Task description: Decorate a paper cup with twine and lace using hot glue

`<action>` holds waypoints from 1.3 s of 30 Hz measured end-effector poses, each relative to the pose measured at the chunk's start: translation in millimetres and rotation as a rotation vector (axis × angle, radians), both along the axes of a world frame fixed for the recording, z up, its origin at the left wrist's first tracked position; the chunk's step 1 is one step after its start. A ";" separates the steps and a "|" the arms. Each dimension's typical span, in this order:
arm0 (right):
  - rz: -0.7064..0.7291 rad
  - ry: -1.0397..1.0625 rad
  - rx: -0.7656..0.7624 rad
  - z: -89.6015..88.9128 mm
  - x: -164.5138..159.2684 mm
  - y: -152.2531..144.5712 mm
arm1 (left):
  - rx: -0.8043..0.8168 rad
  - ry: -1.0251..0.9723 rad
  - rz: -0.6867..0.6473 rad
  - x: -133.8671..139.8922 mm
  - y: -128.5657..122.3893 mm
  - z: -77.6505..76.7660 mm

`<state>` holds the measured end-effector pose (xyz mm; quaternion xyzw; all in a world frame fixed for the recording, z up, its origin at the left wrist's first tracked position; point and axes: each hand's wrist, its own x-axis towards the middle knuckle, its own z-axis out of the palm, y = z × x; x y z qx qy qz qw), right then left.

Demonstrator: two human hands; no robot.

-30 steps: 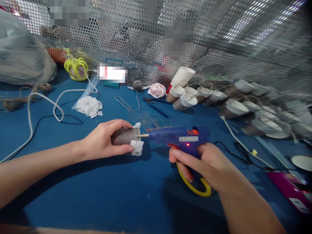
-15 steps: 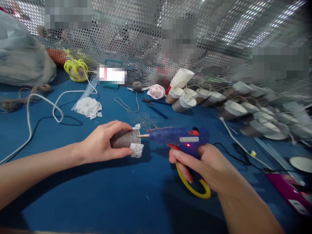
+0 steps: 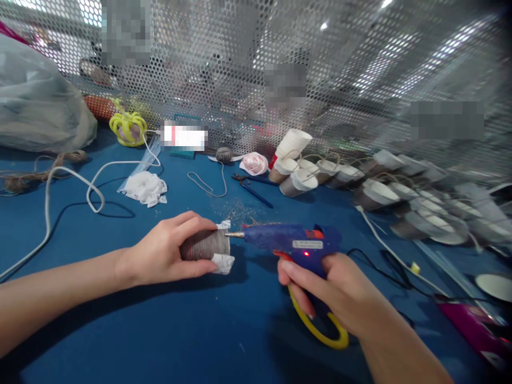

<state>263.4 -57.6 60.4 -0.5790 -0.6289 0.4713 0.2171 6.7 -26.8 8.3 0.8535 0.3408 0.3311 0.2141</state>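
My left hand [image 3: 172, 248] is wrapped around a small cup [image 3: 206, 244] wound with grey-brown twine, lying on its side. White lace [image 3: 223, 263] sticks out at the cup's rim, above and below. In my right hand [image 3: 328, 288] is a blue glue gun [image 3: 276, 237] with a lit red light, its forefinger at the orange trigger. The gun's metal nozzle [image 3: 235, 234] points left and meets or overlaps the cup's rim. A yellow loop [image 3: 320, 333], like a scissors handle, hangs below the right hand's fingers; its other end is hidden.
Many twine-wrapped cups [image 3: 298, 183] stand at the back right, before a perforated metal screen [image 3: 224, 69]. Blue-handled pliers [image 3: 256, 194], a pink ribbon roll [image 3: 255, 164] and a lace bundle [image 3: 144, 188] lie behind my hands. A white cable [image 3: 48, 213] loops at left; black cord [image 3: 380, 265] at right.
The view has tilted upward, so the table things sit lower in the picture. Both hands keep their holds, and the nozzle stays at the cup's rim.
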 end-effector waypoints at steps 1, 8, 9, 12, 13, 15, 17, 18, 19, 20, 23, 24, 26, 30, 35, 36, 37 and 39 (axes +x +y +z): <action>0.007 -0.005 -0.007 0.1 1.0 -0.2 | -0.021 -0.007 0.013 0.1 0.0 0.0; 0.017 -0.028 -0.015 0.8 3.9 -2.3 | -0.070 -0.044 0.074 0.7 2.1 1.2; 0.024 -0.039 -0.020 1.2 4.1 -2.5 | -0.073 -0.047 0.076 0.7 2.3 1.5; 0.050 -0.070 -0.028 1.6 4.8 -2.4 | -0.074 -0.051 0.075 0.7 2.4 1.7; 0.053 -0.067 -0.027 1.4 5.0 -2.1 | -0.070 -0.050 0.073 0.6 2.1 1.6; 0.040 -0.046 -0.024 0.2 5.1 -1.2 | -0.052 -0.042 0.061 0.4 1.0 1.3; 0.024 -0.025 -0.014 -1.4 4.6 0.0 | -0.037 -0.021 0.035 0.3 -0.3 1.3; 0.015 -0.019 -0.006 -2.2 4.1 0.6 | -0.032 -0.008 0.017 0.3 -0.9 1.4; 0.006 -0.017 0.001 -2.9 3.5 1.1 | -0.023 0.002 -0.001 0.3 -1.4 1.5; 0.000 -0.016 0.008 -3.4 2.9 1.4 | -0.012 0.009 -0.017 0.3 -1.7 1.6; 0.002 -0.022 0.014 -3.4 1.0 1.1 | 0.022 0.014 -0.035 0.5 -1.9 1.3; 0.013 -0.028 0.014 -3.0 0.7 0.5 | 0.026 0.013 -0.031 0.5 -1.7 1.0; 0.034 -0.040 0.004 -1.8 0.5 -1.1 | 0.016 0.015 -0.020 0.4 -1.0 0.3; 0.048 -0.036 -0.034 0.2 1.6 -3.5 | -0.038 -0.010 0.033 0.5 0.6 -0.7; 0.031 -0.019 -0.025 0.0 0.7 -1.8 | -0.064 -0.041 0.051 1.5 0.3 -1.4; 0.026 -0.016 -0.020 -0.2 0.2 -1.2 | -0.058 -0.035 0.040 1.7 -0.2 -1.4; 0.022 -0.015 -0.014 -0.4 -0.3 -0.8 | -0.053 -0.028 0.030 1.7 -0.7 -1.3; 0.018 -0.022 -0.007 -0.7 -0.9 -0.6 | -0.050 -0.016 0.022 1.6 -1.5 -0.7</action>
